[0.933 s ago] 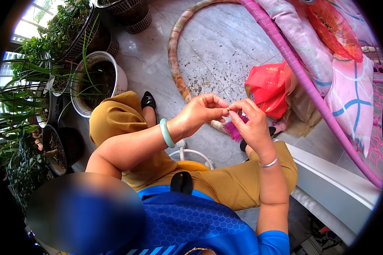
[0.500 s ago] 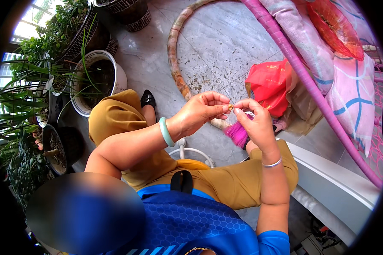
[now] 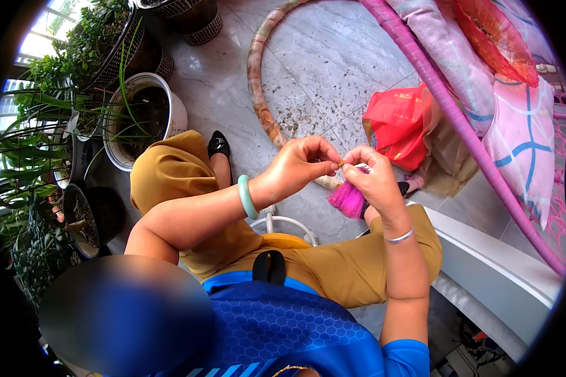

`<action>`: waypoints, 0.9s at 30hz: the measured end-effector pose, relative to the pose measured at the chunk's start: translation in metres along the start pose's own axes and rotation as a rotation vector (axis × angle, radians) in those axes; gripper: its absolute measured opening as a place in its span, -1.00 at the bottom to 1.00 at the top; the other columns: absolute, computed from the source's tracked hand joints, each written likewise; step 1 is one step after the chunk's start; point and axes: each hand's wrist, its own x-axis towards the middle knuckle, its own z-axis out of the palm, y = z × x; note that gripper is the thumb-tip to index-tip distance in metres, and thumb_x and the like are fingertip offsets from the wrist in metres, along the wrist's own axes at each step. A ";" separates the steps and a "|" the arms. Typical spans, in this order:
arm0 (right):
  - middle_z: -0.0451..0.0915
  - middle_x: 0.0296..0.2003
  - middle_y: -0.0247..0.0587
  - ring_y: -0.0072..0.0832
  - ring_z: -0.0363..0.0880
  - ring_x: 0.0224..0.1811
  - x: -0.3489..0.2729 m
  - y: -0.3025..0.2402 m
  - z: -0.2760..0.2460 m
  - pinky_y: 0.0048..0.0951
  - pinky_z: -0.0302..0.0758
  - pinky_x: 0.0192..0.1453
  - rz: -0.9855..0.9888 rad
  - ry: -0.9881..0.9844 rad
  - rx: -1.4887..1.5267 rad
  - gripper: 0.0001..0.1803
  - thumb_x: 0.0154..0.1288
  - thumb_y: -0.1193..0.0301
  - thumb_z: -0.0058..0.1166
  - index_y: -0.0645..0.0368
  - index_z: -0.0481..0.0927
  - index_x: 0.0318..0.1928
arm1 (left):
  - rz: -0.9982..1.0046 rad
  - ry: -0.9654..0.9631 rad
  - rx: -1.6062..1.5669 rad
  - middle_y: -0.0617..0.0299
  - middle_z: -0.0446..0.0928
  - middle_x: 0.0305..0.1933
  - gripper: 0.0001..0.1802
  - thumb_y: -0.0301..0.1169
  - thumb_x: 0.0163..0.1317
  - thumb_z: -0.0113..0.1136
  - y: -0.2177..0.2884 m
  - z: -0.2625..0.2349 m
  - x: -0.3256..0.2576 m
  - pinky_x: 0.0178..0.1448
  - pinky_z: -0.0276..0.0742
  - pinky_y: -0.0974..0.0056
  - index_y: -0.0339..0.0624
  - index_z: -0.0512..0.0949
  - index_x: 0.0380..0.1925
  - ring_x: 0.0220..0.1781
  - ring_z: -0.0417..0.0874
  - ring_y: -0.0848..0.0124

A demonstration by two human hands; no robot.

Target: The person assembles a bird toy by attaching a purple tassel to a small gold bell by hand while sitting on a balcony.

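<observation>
Seated over a grey tiled floor [image 3: 333, 69], both hands raised in front of mustard-yellow trousers [image 3: 333, 270]. Left hand [image 3: 299, 164], pale green bangle [image 3: 247, 196] at the wrist, grip pinched shut, thumb and fingertips on a tiny brownish piece [image 3: 341, 164] at the top of a magenta tassel [image 3: 348, 198]. Right hand [image 3: 374, 182], silver bracelet [image 3: 399, 237] at the wrist, grip curled shut around the tassel's upper end, fringe hanging below the palm. Fingertips of the two hands touching at the small piece. Just beyond the hands on the floor, a crumpled red plastic bag [image 3: 399, 122] and a large wrapped hoop [image 3: 258, 94]. Toward the floor's left edge, a white plant pot [image 3: 173, 113] among green potted plants. At right, a pink-wrapped hoop [image 3: 446, 107] across a pink patterned cushion [image 3: 516, 125].
</observation>
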 end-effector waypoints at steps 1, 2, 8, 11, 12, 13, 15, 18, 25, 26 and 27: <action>0.54 -0.49 -0.38 -0.71 0.42 -0.43 0.000 0.001 0.002 -0.61 0.40 -0.32 0.007 0.002 0.011 -0.90 0.02 0.51 0.11 0.28 0.51 -0.42 | -0.001 0.001 0.001 0.26 0.55 -0.29 -0.90 -0.56 0.16 0.18 -0.001 0.000 -0.001 -0.09 0.53 0.41 -0.28 0.49 -0.31 -0.21 0.57 0.52; 0.54 -0.49 -0.38 -0.71 0.42 -0.43 0.000 0.002 0.003 -0.61 0.40 -0.32 0.008 0.002 0.012 -0.90 0.02 0.51 0.11 0.28 0.51 -0.42 | -0.012 0.012 0.012 0.26 0.55 -0.30 -0.90 -0.55 0.16 0.18 -0.003 0.000 -0.001 -0.09 0.52 0.41 -0.28 0.49 -0.31 -0.22 0.56 0.52; 0.52 -0.55 -0.38 -0.71 0.41 -0.47 0.001 0.007 0.007 -0.60 0.39 -0.38 -0.069 0.070 -0.056 -0.90 0.00 0.51 0.11 0.28 0.49 -0.48 | -0.043 0.016 -0.002 0.25 0.55 -0.30 -0.89 -0.55 0.15 0.19 -0.003 0.000 -0.001 -0.07 0.52 0.41 -0.28 0.49 -0.32 -0.22 0.56 0.52; 0.51 -0.55 -0.36 -0.71 0.42 -0.47 0.001 0.004 0.008 -0.60 0.40 -0.38 -0.052 0.076 -0.063 -0.91 -0.01 0.51 0.10 0.29 0.49 -0.49 | -0.047 0.014 -0.045 0.24 0.55 -0.31 -0.88 -0.54 0.15 0.20 -0.006 0.000 -0.001 -0.06 0.52 0.40 -0.28 0.49 -0.31 -0.22 0.56 0.51; 0.52 -0.54 -0.37 -0.71 0.43 -0.46 0.002 0.005 0.007 -0.61 0.40 -0.38 -0.051 0.066 -0.065 -0.91 0.00 0.51 0.09 0.28 0.49 -0.48 | -0.052 0.014 -0.060 0.23 0.55 -0.31 -0.87 -0.53 0.15 0.20 -0.007 0.000 -0.001 -0.05 0.52 0.39 -0.28 0.49 -0.31 -0.22 0.57 0.51; 0.52 -0.53 -0.37 -0.71 0.43 -0.46 0.002 0.007 0.006 -0.62 0.39 -0.38 -0.050 0.056 -0.067 -0.92 0.01 0.52 0.08 0.28 0.50 -0.46 | -0.052 0.015 -0.060 0.23 0.55 -0.31 -0.87 -0.53 0.15 0.20 -0.007 0.000 -0.001 -0.05 0.52 0.39 -0.28 0.49 -0.31 -0.22 0.57 0.51; 0.52 -0.52 -0.38 -0.71 0.43 -0.45 0.003 0.010 0.005 -0.62 0.39 -0.37 -0.022 0.051 0.030 -0.92 0.03 0.52 0.08 0.27 0.50 -0.44 | -0.074 -0.008 -0.168 0.22 0.55 -0.29 -0.87 -0.52 0.17 0.17 -0.007 -0.002 0.000 -0.04 0.53 0.38 -0.26 0.49 -0.27 -0.22 0.58 0.47; 0.52 -0.49 -0.39 -0.73 0.43 -0.43 0.003 0.009 -0.003 -0.64 0.38 -0.37 0.003 0.062 0.131 -0.93 0.08 0.52 0.08 0.26 0.51 -0.41 | -0.229 -0.003 -0.448 0.21 0.55 -0.27 -0.86 -0.51 0.20 0.14 -0.004 -0.001 0.002 -0.03 0.54 0.38 -0.24 0.48 -0.23 -0.21 0.60 0.44; 0.52 -0.48 -0.36 -0.69 0.43 -0.44 -0.001 -0.001 -0.015 -0.64 0.37 -0.34 -0.046 0.091 -0.068 -0.95 0.10 0.57 0.08 0.25 0.52 -0.37 | -0.276 -0.050 -0.579 0.21 0.55 -0.26 -0.84 -0.51 0.22 0.11 -0.004 -0.003 0.003 -0.03 0.55 0.40 -0.22 0.49 -0.19 -0.21 0.60 0.45; 0.52 -0.46 -0.33 -0.66 0.44 -0.44 -0.002 -0.003 -0.014 -0.62 0.37 -0.33 -0.079 0.139 -0.205 -0.93 0.10 0.58 0.08 0.25 0.52 -0.36 | -0.282 -0.051 -0.587 0.21 0.55 -0.26 -0.84 -0.50 0.22 0.10 -0.004 -0.003 0.004 -0.04 0.56 0.40 -0.22 0.49 -0.19 -0.21 0.60 0.46; 0.52 -0.46 -0.33 -0.66 0.44 -0.44 -0.003 -0.006 -0.012 -0.62 0.37 -0.33 -0.080 0.138 -0.205 -0.93 0.10 0.58 0.08 0.25 0.52 -0.36 | -0.288 -0.050 -0.596 0.21 0.56 -0.26 -0.85 -0.49 0.23 0.10 -0.004 -0.003 0.003 -0.04 0.56 0.40 -0.22 0.50 -0.19 -0.22 0.60 0.46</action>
